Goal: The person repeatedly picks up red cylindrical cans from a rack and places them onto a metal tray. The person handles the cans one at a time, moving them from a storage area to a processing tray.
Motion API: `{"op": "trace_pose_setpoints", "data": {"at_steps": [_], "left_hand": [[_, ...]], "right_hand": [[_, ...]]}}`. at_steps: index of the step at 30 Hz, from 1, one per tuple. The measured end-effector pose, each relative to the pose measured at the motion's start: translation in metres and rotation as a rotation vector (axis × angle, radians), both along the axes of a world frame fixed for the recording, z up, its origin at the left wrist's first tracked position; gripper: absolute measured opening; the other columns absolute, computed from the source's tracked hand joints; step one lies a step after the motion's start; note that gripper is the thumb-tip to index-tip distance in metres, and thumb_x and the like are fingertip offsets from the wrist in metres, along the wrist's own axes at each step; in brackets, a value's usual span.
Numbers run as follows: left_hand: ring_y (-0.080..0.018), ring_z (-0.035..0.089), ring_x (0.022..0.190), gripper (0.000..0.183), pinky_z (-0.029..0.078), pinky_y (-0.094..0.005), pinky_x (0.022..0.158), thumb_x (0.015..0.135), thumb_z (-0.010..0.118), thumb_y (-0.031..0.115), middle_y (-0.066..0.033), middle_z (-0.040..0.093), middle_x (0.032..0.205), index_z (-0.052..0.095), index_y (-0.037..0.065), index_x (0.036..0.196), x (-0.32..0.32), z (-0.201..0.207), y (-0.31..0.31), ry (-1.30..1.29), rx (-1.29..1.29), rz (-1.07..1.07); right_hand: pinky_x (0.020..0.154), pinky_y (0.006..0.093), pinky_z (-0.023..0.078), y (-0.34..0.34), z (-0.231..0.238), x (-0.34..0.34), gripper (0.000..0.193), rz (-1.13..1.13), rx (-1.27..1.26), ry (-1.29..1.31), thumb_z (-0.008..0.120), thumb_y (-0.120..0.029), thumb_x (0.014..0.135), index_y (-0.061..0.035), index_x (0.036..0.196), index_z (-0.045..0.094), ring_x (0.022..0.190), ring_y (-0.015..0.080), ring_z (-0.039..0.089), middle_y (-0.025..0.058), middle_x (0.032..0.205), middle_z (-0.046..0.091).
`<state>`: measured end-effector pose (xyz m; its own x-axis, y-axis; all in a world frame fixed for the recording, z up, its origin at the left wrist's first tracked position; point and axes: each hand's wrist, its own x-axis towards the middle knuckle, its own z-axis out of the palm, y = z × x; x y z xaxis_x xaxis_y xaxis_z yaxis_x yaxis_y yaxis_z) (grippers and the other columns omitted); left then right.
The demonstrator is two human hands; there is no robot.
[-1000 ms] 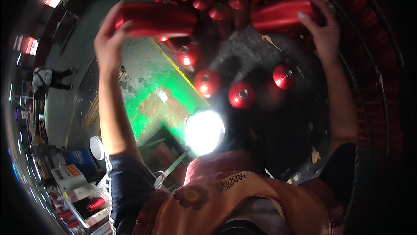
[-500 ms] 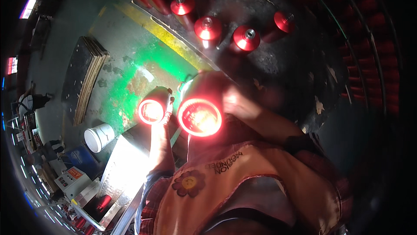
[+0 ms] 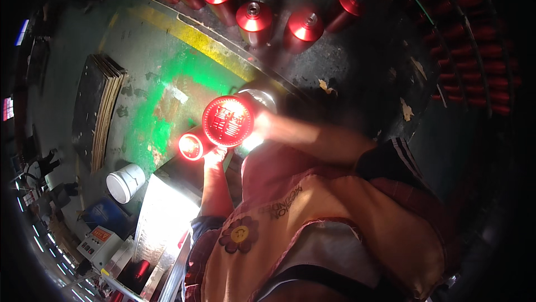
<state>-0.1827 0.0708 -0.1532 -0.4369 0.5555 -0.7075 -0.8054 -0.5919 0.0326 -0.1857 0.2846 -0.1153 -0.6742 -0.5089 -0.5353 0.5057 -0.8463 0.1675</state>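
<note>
My left hand (image 3: pixel 215 157) grips a small red metal cylinder (image 3: pixel 191 146), seen end-on with its round base glowing in a bright light. My right hand (image 3: pixel 262 126), blurred, holds a second red cylinder (image 3: pixel 228 120) whose larger round base faces the camera. Both cylinders sit side by side in front of my chest, above a brightly lit metal surface (image 3: pixel 162 212). My orange apron (image 3: pixel 312 229) fills the lower middle of the view.
Several upright red cylinders (image 3: pixel 254 18) stand on a dark platform at the top. More red cylinders line a curved rack (image 3: pixel 480 67) at the right. A white bucket (image 3: pixel 126 182), a stack of flat boards (image 3: pixel 100 106) and a green and yellow painted floor (image 3: pixel 167 95) lie at the left.
One second ago both arms were raised, taking a cylinder each from the upper stack. Now both cylinders are down in front of my chest, bases toward the camera.
</note>
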Motion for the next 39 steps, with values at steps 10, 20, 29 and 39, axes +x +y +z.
{"op": "trace_pose_setpoints", "data": {"at_steps": [10, 20, 29, 39], "left_hand": [[-0.0300, 0.059, 0.113, 0.057, 0.051, -0.0456, 0.095, 0.098, 0.047, 0.050, -0.0181, 0.058, 0.130, 0.052, 0.005, 0.133, -0.013, 0.002, 0.018, 0.022, -0.005, -0.055], [-0.0259, 0.062, 0.110, 0.049, 0.051, -0.0403, 0.096, 0.092, 0.064, 0.027, -0.0177, 0.062, 0.125, 0.054, 0.000, 0.132, -0.123, 0.075, 0.075, 0.845, -0.207, -0.110], [-0.0267, 0.055, 0.116, 0.040, 0.045, -0.0396, 0.099, 0.060, 0.087, 0.008, -0.0122, 0.063, 0.127, 0.078, 0.012, 0.099, -0.072, 0.168, 0.313, 2.073, -0.411, -0.537], [-0.0333, 0.052, 0.117, 0.039, 0.045, -0.0416, 0.098, 0.062, 0.082, 0.010, -0.0055, 0.059, 0.129, 0.078, 0.021, 0.100, -0.038, 0.137, 0.389, 2.305, -0.515, -0.572]], "right_hand": [[0.099, 0.0523, 0.048, 0.029, -0.002, 0.006, 0.041, -0.062, -0.043, 0.112, 0.070, -0.037, 0.085, -0.0124, 0.117, 0.064, 0.108, 0.0283, 0.063, 0.0103, 0.114, 0.068], [0.090, 0.0335, 0.053, 0.282, 0.127, 0.116, 0.041, -0.537, 1.302, 0.093, 0.057, -0.022, 0.094, -0.0091, 0.133, 0.056, 0.101, 0.0187, 0.064, 0.0034, 0.113, 0.065], [0.103, 0.0400, 0.043, 0.327, 0.113, 0.120, 0.045, -0.017, 2.755, 0.110, 0.082, -0.013, 0.067, -0.0307, 0.108, 0.076, 0.123, 0.0305, 0.047, 0.0080, 0.133, 0.051], [0.095, 0.0351, 0.049, 0.346, 0.132, 0.120, 0.037, -0.178, 2.764, 0.361, 0.077, -0.006, 0.074, -0.0230, 0.106, 0.076, 0.119, 0.0290, 0.051, 0.0091, 0.129, 0.052]]}}
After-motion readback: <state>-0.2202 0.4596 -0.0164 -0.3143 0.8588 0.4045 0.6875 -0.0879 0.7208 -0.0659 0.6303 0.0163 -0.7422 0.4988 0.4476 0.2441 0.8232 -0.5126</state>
